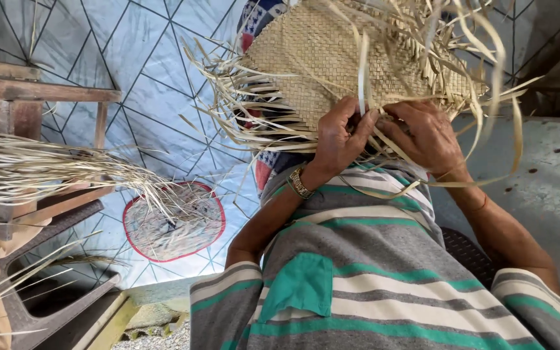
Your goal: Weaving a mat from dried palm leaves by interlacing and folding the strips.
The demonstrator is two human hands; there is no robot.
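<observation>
The person's left hand [338,139] is curled, with thumb and fingers pressed together on a pale strip [361,71] that rises straight up toward twelve o'clock. A metal wristband [300,183] circles that wrist. Just beside it, at three o'clock and nearly touching, the right hand [426,133] is bent with its fingers tucked into the fringe. Its fingertips are hidden, so what it pinches cannot be told. Both hands work at the near edge of a woven mat [332,58] of tan plaited leaf, which lies at twelve o'clock from the hands, held up in front of the person's chest. Unwoven loose ends [241,110] bristle from the mat's edges on all sides. The step in hand looks like plaiting at this edge, one strip lifted while its neighbours are held down. The next move would seem to call for a firm grip on the lifted strip and for keeping the crossing strips flat and in order. At six o'clock is the person's grey, cream and green striped shirt [358,279]. Well apart at nine o'clock, a bundle of dry strips [46,168] lies across a wooden frame [40,91]. At seven o'clock a round red-edged mat [175,223] rests on a pale floor covering [150,84] marked with lines.
</observation>
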